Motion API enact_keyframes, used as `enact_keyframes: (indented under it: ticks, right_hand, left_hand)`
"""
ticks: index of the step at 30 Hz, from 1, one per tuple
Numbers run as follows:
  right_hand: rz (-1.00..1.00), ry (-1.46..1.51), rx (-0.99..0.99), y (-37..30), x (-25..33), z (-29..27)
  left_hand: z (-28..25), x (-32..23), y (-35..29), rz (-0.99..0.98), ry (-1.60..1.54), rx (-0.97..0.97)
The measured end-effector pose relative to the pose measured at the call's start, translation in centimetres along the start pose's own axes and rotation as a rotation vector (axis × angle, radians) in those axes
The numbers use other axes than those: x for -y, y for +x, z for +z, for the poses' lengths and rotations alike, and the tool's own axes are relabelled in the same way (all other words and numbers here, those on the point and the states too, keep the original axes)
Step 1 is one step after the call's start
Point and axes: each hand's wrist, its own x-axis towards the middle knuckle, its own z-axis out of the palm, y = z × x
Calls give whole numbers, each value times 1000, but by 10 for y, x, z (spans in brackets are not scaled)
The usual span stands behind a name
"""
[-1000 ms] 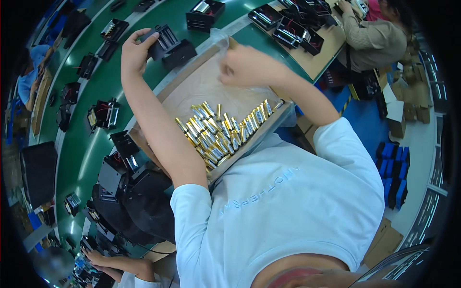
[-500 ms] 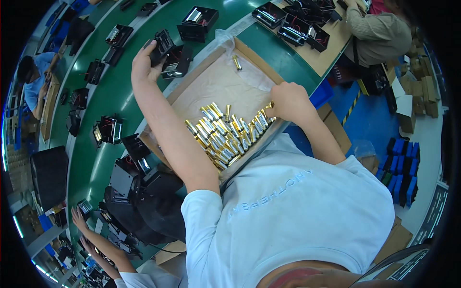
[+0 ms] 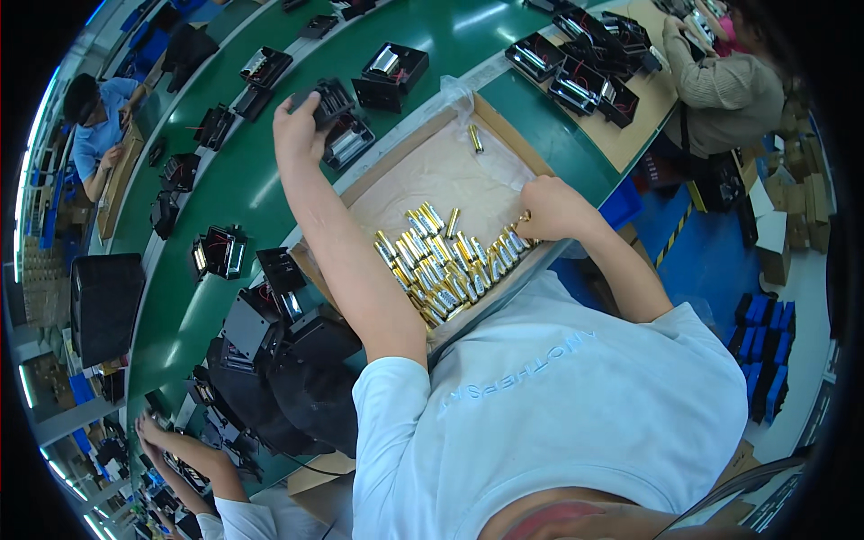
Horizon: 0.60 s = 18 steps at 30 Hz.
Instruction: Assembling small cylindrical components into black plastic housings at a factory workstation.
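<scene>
Beyond the carton, my left hand (image 3: 299, 128) grips a black plastic battery case (image 3: 333, 101) by its near side, its fingers closed. Just below that case lies an open black housing (image 3: 349, 142) with a pale inner part. My right hand (image 3: 560, 209) is closed at the right wall of a shallow cardboard box (image 3: 396, 160), its fingertips around a gold-ended battery (image 3: 526, 217). Many gold and silver batteries (image 3: 443, 263) lie heaped along the near side of this box. One battery (image 3: 475, 139) rests alone near its far corner.
Black housings (image 3: 391, 72) stand along the green conveyor (image 3: 297, 202). More are piled on a wooden board (image 3: 643, 121) near a seated person (image 3: 729, 90). Another person (image 3: 103, 126) sits across the conveyor. A neighbour's hands (image 3: 157, 432) work at lower left. Black chair backs (image 3: 106, 306) stand nearby.
The whole view has shifted, so the scene sits further right and lower. The battery case in my left hand has tilted slightly. My right hand stays by the box wall. The neighbour's hands moved closer together.
</scene>
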Motion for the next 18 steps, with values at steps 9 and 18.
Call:
enact_keyframes:
  ticks: [9, 18]
  right_hand:
    - [-519, 371, -503, 130, 80, -83]
    - [-418, 550, -246, 226, 179, -102]
  left_hand:
    - [-15, 5, -3, -32, -188, 105]
    - [-40, -2, -8, 64, -396, 18]
